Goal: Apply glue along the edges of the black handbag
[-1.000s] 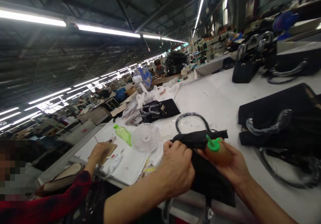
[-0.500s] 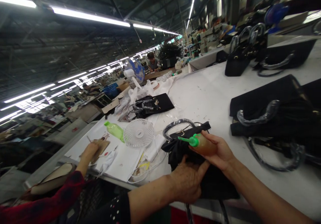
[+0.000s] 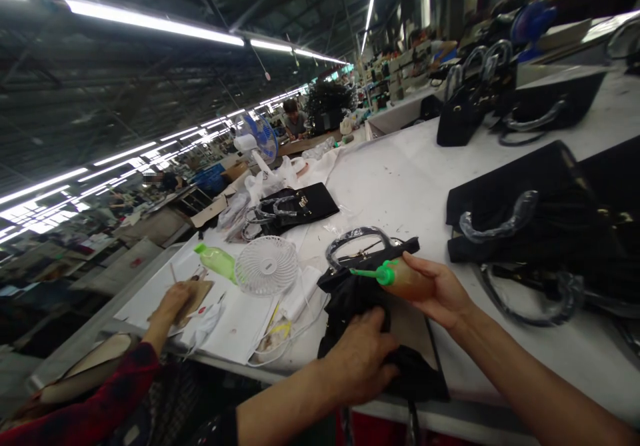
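My right hand (image 3: 440,293) is shut around an amber squeeze bottle of glue (image 3: 407,281) with a bright green nozzle, which points left at the top edge of a black handbag (image 3: 355,309). The nozzle tip is just above the bag's rim. My left hand (image 3: 360,356) grips the crumpled black fabric of the same bag from the near side. The bag's curved handle (image 3: 357,239), wrapped in clear plastic, stands up behind the bottle. The bag's lower end lies on a brown panel near the table's edge.
Black handbags (image 3: 530,226) lie to the right on the white table (image 3: 395,186). To the left are a white mini fan (image 3: 265,266), a green bottle (image 3: 216,262) and a flat black bag (image 3: 300,205). A co-worker's hand (image 3: 173,303) in a red plaid sleeve works on papers.
My view has swung slightly. My left hand has moved from the bag's top to lower down its fabric. The bottle now lies more level, with its nozzle pointing left toward the bag's rim.
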A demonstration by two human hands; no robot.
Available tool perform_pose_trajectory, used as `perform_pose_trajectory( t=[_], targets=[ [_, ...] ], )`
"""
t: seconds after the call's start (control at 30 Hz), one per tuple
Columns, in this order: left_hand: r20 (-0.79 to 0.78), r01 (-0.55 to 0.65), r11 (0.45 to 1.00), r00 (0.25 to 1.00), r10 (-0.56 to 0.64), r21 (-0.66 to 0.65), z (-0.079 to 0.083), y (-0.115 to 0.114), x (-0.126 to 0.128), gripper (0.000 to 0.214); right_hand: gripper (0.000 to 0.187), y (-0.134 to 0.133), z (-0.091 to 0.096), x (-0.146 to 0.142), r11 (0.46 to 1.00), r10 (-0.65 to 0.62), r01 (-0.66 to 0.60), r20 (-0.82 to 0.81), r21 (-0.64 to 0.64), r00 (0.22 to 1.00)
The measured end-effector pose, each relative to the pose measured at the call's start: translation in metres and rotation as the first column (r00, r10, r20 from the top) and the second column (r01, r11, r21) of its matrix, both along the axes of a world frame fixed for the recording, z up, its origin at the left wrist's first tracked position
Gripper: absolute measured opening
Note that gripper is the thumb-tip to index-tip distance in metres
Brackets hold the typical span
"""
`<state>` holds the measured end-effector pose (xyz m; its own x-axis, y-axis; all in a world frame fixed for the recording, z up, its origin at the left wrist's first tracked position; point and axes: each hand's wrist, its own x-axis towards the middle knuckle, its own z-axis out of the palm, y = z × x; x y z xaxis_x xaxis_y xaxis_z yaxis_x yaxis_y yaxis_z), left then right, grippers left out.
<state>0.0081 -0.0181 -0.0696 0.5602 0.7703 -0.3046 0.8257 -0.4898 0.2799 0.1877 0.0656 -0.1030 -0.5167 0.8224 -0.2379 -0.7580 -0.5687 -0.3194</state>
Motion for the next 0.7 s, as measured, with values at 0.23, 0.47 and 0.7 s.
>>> perform_pose_trajectory(
  t=[0.23, 0.47, 0.7],
  targets=[
    [0.576, -0.463, 0.862, 0.655, 0.488, -0.204, 0.025, 0.0, -0.029, 0.004, 0.014, -0.015, 0.006, -0.008, 0.995, -0.05, 0.05, 0.004, -0.081, 0.999],
    [0.703, -0.608, 0.782, 0.494, 0.511, -0.14, 0.03, 0.007, -0.028, 0.017, 0.011, -0.033, 0.025, -0.023, 0.977, -0.146, 0.142, -0.014, -0.161, 0.989],
    [0.49, -0.655, 0.754, 0.644, 0.588, -0.044, 0.058, 0.035, -0.024, 0.053, 0.022, -0.035, 0.011, -0.027, 0.997, 0.06, -0.062, -0.042, -0.053, 0.997]
  ],
)
